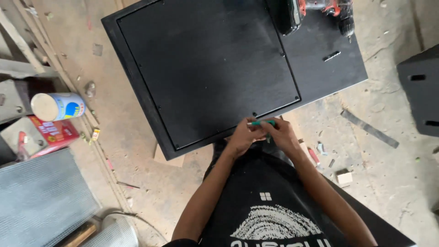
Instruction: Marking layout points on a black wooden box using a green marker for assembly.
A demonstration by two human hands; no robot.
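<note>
Two hands meet on a green-handled tool at the near edge of a black panel.

The left hand (241,137) and right hand (281,135) are both closed around one green-handled tool (262,123), held at the 6 o'clock edge of the single black panel (206,68); its tip is hidden. Open dusty floor (393,174) is seen at 3 and 5 o'clock, strewn with small scraps. One red-and-black drill (315,13) is laid on the panel at 1 o'clock, well apart. At 9 o'clock one tin can (57,106) and one red box (48,132) are found, beside grey mesh sheet (41,196). A second black box (420,89) is placed at 3 o'clock.
</note>
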